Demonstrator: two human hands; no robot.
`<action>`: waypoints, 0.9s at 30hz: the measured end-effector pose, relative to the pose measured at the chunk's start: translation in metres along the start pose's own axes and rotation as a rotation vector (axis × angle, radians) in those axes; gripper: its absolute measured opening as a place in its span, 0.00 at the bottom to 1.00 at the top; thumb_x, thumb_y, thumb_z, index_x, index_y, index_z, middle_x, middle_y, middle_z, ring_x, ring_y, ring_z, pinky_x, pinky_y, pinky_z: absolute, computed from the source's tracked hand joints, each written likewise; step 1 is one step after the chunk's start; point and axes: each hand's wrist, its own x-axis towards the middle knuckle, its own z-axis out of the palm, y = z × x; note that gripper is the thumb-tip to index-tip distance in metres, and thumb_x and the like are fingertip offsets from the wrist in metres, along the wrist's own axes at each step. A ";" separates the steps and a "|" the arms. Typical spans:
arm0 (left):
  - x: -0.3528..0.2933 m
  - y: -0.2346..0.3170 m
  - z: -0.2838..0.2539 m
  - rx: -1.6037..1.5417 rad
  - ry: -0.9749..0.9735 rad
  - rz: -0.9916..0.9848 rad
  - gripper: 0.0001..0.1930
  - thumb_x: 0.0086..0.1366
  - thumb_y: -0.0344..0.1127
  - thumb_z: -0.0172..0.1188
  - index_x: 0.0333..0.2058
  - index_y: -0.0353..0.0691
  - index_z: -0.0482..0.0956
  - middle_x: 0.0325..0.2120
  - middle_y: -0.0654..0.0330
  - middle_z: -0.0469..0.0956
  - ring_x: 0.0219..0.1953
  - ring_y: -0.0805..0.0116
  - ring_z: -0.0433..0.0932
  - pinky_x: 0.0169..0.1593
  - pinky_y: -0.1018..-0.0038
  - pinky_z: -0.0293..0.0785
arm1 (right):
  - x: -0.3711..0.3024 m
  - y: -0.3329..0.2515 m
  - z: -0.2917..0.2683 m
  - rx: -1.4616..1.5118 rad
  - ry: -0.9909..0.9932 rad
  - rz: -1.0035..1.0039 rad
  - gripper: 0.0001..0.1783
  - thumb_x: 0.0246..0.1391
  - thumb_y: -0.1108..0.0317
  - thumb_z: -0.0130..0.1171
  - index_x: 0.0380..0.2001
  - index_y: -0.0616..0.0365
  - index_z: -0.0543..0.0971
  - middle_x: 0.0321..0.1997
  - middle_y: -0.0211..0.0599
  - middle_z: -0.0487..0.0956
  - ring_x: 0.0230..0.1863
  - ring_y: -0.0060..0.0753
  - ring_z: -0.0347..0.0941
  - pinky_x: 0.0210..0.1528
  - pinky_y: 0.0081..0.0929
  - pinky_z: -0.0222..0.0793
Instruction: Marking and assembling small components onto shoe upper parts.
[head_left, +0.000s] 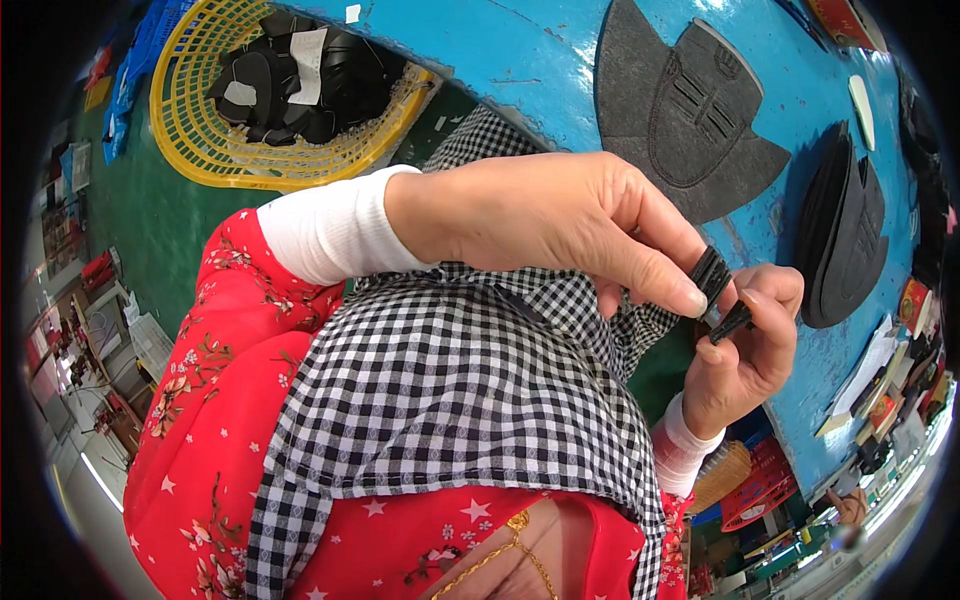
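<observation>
My left hand (570,215) reaches across from the left, its thumb and fingers closed on a small bundle of black strips (712,275) with ribbed edges. Close beside it, my right hand (750,350) pinches a small black strip (735,318) between thumb and fingers. Whether this strip is still joined to the bundle I cannot tell. Beyond my hands, a dark grey shoe upper (695,115) lies flat on the blue table (480,45), with stitching and slots in its middle. To the right sits a stack of similar dark uppers (843,230).
A yellow plastic basket (225,172) with black pieces and a paper slip stands at the upper left. A pale, narrow tool (861,112) lies at the table's far right. Papers and small boxes (880,385) line the right edge. Below the table is a red basket (758,488).
</observation>
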 end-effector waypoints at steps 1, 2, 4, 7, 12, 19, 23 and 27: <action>0.000 0.001 0.000 -0.009 -0.003 -0.027 0.16 0.63 0.30 0.60 0.49 0.34 0.79 0.38 0.65 0.80 0.32 0.83 0.71 0.35 0.84 0.70 | -0.001 0.001 0.002 0.043 0.028 0.007 0.27 0.33 0.55 0.77 0.37 0.54 0.81 0.35 0.30 0.67 0.36 0.27 0.64 0.39 0.25 0.62; 0.001 0.000 0.000 -0.009 -0.005 -0.028 0.16 0.63 0.30 0.60 0.49 0.34 0.79 0.38 0.65 0.80 0.32 0.83 0.71 0.35 0.84 0.70 | -0.002 0.003 0.003 0.042 0.030 0.008 0.27 0.33 0.55 0.77 0.37 0.54 0.81 0.35 0.30 0.67 0.36 0.27 0.64 0.39 0.25 0.62; 0.000 -0.003 0.000 -0.015 -0.052 -0.009 0.15 0.63 0.30 0.61 0.49 0.36 0.80 0.37 0.67 0.78 0.30 0.83 0.68 0.34 0.84 0.68 | -0.001 0.005 0.006 0.094 0.013 0.000 0.28 0.34 0.52 0.76 0.38 0.54 0.80 0.35 0.30 0.67 0.36 0.26 0.64 0.39 0.24 0.63; -0.001 -0.001 0.002 0.056 -0.082 0.000 0.14 0.63 0.31 0.61 0.47 0.35 0.80 0.36 0.68 0.76 0.31 0.83 0.68 0.35 0.85 0.66 | -0.003 0.008 0.010 0.152 0.019 0.008 0.29 0.34 0.50 0.75 0.38 0.54 0.80 0.36 0.30 0.66 0.36 0.26 0.64 0.38 0.23 0.63; -0.001 -0.003 0.002 -0.013 -0.099 0.002 0.13 0.64 0.29 0.60 0.47 0.33 0.79 0.37 0.67 0.76 0.36 0.83 0.70 0.40 0.84 0.68 | -0.001 0.010 0.011 0.111 0.030 -0.034 0.29 0.33 0.50 0.76 0.37 0.55 0.79 0.35 0.30 0.66 0.35 0.26 0.63 0.37 0.23 0.62; -0.002 -0.003 0.002 -0.041 -0.098 0.000 0.14 0.64 0.28 0.59 0.48 0.32 0.79 0.39 0.66 0.77 0.42 0.81 0.73 0.46 0.82 0.69 | -0.001 0.011 0.008 0.129 -0.006 -0.026 0.27 0.34 0.54 0.77 0.36 0.56 0.79 0.34 0.29 0.66 0.34 0.25 0.62 0.35 0.23 0.61; -0.002 -0.003 -0.001 -0.034 -0.101 -0.001 0.14 0.64 0.28 0.59 0.48 0.32 0.79 0.39 0.66 0.77 0.42 0.81 0.73 0.46 0.83 0.69 | 0.001 0.012 0.008 0.138 -0.013 -0.024 0.26 0.34 0.55 0.77 0.36 0.56 0.79 0.34 0.29 0.66 0.34 0.25 0.63 0.35 0.23 0.61; -0.001 0.000 -0.002 -0.048 -0.102 0.001 0.14 0.64 0.28 0.59 0.49 0.32 0.78 0.38 0.67 0.76 0.40 0.82 0.72 0.45 0.83 0.69 | 0.006 0.013 0.008 0.169 -0.073 -0.036 0.25 0.42 0.54 0.72 0.40 0.55 0.76 0.33 0.29 0.64 0.32 0.24 0.61 0.34 0.22 0.59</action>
